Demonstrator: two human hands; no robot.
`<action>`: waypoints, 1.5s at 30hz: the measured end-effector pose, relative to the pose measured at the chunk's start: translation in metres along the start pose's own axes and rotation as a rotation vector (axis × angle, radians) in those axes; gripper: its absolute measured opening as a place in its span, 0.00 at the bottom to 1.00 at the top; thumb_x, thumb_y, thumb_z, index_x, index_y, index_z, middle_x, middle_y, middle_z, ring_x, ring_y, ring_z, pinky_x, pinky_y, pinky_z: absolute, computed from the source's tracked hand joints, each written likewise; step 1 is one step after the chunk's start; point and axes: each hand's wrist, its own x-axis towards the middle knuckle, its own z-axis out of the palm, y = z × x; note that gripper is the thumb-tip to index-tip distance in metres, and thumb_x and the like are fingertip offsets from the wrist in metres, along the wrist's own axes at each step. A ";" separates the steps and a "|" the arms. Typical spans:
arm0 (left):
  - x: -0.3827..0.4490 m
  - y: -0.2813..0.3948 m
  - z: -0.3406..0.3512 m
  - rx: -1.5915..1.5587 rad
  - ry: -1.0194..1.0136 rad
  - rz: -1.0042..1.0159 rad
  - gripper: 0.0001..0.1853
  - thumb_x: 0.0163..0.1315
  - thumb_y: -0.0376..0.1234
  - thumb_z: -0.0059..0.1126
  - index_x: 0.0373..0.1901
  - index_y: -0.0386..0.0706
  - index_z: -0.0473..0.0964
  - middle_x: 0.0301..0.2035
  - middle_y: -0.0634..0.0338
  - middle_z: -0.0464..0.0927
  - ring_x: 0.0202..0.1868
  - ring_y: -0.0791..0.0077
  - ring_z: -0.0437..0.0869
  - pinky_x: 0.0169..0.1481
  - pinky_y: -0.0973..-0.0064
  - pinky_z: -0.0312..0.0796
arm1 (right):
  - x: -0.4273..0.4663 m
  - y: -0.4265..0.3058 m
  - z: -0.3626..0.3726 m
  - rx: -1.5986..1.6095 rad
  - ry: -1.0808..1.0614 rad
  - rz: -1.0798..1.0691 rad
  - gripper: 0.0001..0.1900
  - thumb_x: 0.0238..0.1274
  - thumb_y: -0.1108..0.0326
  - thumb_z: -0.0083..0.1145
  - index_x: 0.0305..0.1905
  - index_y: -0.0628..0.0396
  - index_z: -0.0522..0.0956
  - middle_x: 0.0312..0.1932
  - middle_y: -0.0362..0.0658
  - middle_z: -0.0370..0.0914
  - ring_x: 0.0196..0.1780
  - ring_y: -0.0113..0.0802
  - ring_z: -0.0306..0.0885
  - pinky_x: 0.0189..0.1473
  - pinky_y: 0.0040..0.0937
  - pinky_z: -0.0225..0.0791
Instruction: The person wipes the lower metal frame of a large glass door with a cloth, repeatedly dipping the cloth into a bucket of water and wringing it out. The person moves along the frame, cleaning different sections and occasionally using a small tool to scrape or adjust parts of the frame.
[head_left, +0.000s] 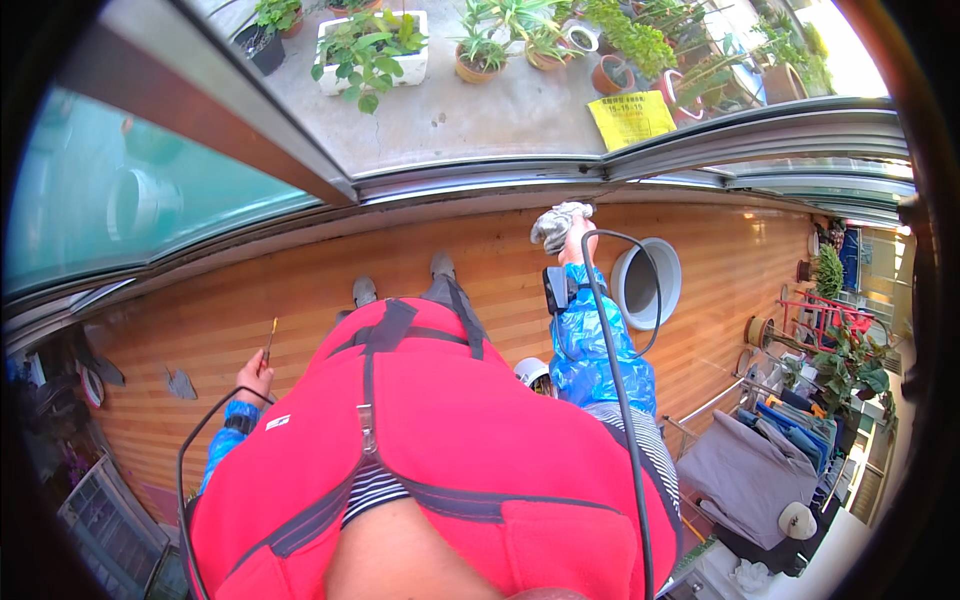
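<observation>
My right hand (577, 234), in a blue plastic sleeve, grips a crumpled grey-white cloth (556, 226) just inside the metal track of a sliding window or door (480, 180). Beside that forearm a pale grey bucket (671, 289) stands on the wood-striped floor, with something grey-brown inside. Low on the left, my left hand (256, 373) holds a slender tool (271, 335) upright, with a dark reddish handle and a yellow tip. What kind of tool it is, I cannot tell. A small grey cloth or glove (181, 384) lies on the floor left of this hand.
Greenish glass (142, 195) fills the far left. Beyond the track are potted plants (480, 60), a white planter (412, 67) and a yellow printed bag (630, 120). A white round container (531, 371) is partly hidden by my body. Laundry (750, 472) hangs at right. Black cables loop past both arms.
</observation>
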 end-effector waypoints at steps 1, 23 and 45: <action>-0.007 -0.006 0.005 -0.002 -0.012 0.007 0.29 0.56 0.28 0.62 0.62 0.37 0.70 0.33 0.64 0.78 0.34 0.81 0.77 0.45 0.81 0.72 | 0.017 -0.002 -0.002 0.017 0.067 0.007 0.12 0.69 0.64 0.47 0.45 0.62 0.77 0.40 0.45 0.80 0.41 0.36 0.80 0.46 0.34 0.74; -0.137 0.015 0.051 -0.142 0.132 -0.325 0.26 0.59 0.27 0.59 0.61 0.34 0.70 0.37 0.58 0.79 0.38 0.77 0.79 0.46 0.80 0.72 | 0.097 0.051 0.113 -0.951 0.413 -0.167 0.13 0.54 0.71 0.50 0.40 0.67 0.80 0.40 0.64 0.80 0.49 0.57 0.80 0.51 0.43 0.74; 0.040 0.244 -0.051 0.368 -0.425 0.509 0.26 0.61 0.32 0.57 0.63 0.40 0.69 0.43 0.48 0.81 0.46 0.60 0.83 0.53 0.70 0.72 | -0.044 0.093 0.127 -0.247 0.065 0.140 0.10 0.51 0.73 0.61 0.39 0.61 0.85 0.35 0.44 0.85 0.39 0.33 0.81 0.44 0.32 0.71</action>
